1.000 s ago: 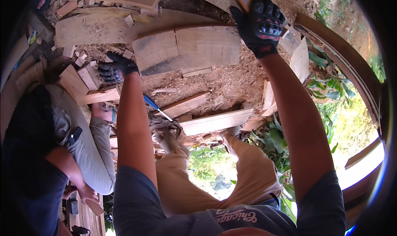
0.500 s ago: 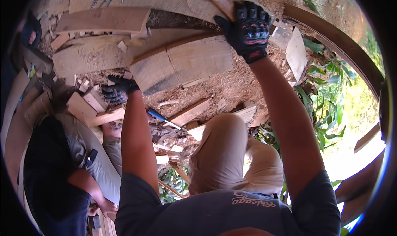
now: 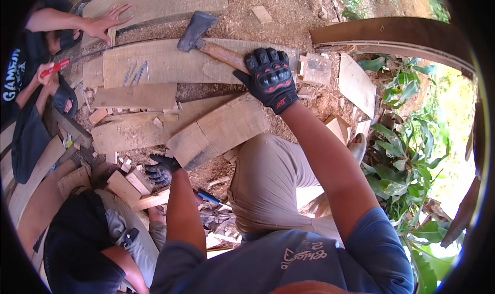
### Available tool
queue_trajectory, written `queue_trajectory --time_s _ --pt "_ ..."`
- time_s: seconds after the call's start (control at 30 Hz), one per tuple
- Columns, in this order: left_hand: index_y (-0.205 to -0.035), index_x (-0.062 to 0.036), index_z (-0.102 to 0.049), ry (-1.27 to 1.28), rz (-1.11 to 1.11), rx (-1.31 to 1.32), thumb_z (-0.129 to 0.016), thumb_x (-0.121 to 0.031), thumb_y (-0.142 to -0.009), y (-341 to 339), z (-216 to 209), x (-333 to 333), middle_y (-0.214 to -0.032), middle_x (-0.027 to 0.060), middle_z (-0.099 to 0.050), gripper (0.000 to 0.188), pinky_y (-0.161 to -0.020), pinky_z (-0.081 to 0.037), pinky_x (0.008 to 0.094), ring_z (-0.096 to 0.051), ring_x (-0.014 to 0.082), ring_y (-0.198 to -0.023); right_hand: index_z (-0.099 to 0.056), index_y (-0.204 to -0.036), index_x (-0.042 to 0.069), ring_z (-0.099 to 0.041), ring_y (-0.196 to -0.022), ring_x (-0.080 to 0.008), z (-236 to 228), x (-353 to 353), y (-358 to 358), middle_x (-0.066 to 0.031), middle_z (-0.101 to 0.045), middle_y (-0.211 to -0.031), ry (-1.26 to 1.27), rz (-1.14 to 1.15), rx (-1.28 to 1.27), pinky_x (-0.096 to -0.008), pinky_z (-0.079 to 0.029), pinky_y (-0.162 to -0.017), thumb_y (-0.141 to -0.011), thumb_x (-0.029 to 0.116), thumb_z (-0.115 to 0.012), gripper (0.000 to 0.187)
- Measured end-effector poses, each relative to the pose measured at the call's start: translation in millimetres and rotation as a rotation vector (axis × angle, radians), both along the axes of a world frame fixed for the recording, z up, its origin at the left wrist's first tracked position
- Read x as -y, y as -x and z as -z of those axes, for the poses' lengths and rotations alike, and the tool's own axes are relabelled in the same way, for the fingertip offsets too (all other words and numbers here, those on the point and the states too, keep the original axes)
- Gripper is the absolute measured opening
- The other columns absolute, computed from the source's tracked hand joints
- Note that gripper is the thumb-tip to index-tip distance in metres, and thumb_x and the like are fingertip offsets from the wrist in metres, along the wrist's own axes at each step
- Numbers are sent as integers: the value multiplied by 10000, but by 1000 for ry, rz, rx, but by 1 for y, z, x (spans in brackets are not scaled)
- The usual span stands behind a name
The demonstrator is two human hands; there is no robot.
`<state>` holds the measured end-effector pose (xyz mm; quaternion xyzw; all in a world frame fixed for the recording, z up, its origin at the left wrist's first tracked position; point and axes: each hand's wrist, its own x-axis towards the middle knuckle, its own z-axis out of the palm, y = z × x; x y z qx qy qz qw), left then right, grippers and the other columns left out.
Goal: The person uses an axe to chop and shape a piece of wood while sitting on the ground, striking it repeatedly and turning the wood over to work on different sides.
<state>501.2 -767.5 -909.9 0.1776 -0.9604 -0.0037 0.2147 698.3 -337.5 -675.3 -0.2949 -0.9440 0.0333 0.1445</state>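
My right hand, in a black glove with hard knuckle guards, is closed round the wooden handle of an axe. Its dark metal head lies at the handle's left end, over a long pale plank. Several loose nails rest on that plank, left of the axe. Lower down, my left hand, gloved alike, has its fingers apart and nothing visible in it. It is beside the left end of a cracked, curved board, close to small wood offcuts.
At upper left a co-worker's bare hand spreads over a board, the other holding a red-handled tool. Another person sits at lower left. A blue-handled screwdriver lies near my knee. Leafy plants and a curved beam stand right.
The view has shifted, bringing the axe head and the co-worker's hands at upper left into sight. My right hand still grips the handle; my left hand stays by the offcuts.
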Motion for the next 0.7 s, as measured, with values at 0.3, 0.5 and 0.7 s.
queue_trajectory --time_s 0.3,0.5,0.7 --pt "-1609 -86 -479 -124 -128 140 -408 -780 -1021 25 2 9 -1670 202 -444 912 -1264 -248 620 -376 440 -1540 -741 -1096 85 -753 -967 -350 -22 3 10 -151 -770 -1010 161 68 9 -469 -576 -842 -1009 484 -682 413" --pt "-1682 -96 -382 -245 -137 297 -289 -803 -1032 15 -27 1 -1761 179 -336 966 -1320 -153 601 -268 409 -1633 -734 -1126 26 -744 -1062 -444 -59 16 -42 -225 -777 -1122 490 228 84 -502 -586 -942 -1105 500 -489 534" --pt "-1710 -116 -332 -304 -95 344 -269 -811 -1027 -15 -84 -12 -1788 171 -277 976 -1331 -99 607 -226 398 -1652 -711 -1131 -10 -763 -894 -373 -87 47 -156 -194 -758 -919 977 381 -325 -489 -572 -848 -1079 566 -500 616"
